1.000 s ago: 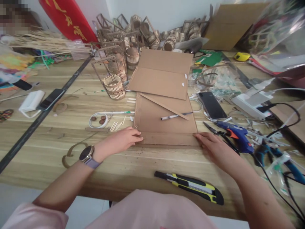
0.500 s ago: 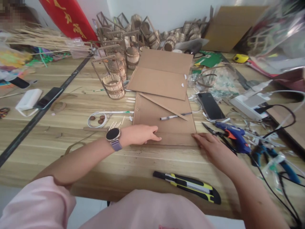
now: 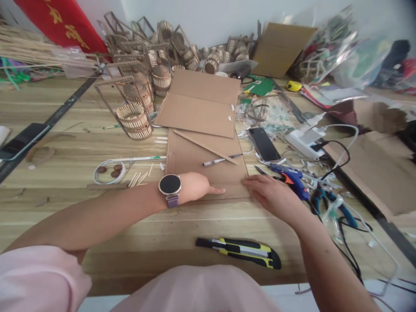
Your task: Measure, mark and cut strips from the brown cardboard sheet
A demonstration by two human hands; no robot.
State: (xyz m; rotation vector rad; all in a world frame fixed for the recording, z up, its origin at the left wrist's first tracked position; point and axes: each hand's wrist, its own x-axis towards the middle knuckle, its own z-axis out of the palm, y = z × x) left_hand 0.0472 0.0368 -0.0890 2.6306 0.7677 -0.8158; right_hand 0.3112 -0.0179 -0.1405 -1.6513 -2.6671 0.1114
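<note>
Wood-grain table (image 3: 152, 247) — yellow-black cutter (image 3: 238, 252), dark phone (image 3: 264, 144), blue glue gun (image 3: 290, 178), cardboard (image 3: 208, 173)

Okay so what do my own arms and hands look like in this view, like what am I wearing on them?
Both arms come out of frame bare, and a loose pale pink sleeve shows high on the left one. The left wrist has a round watch with a black face, metallic rim and purple band. Your right hand is bare, with no gloves on either.
</note>
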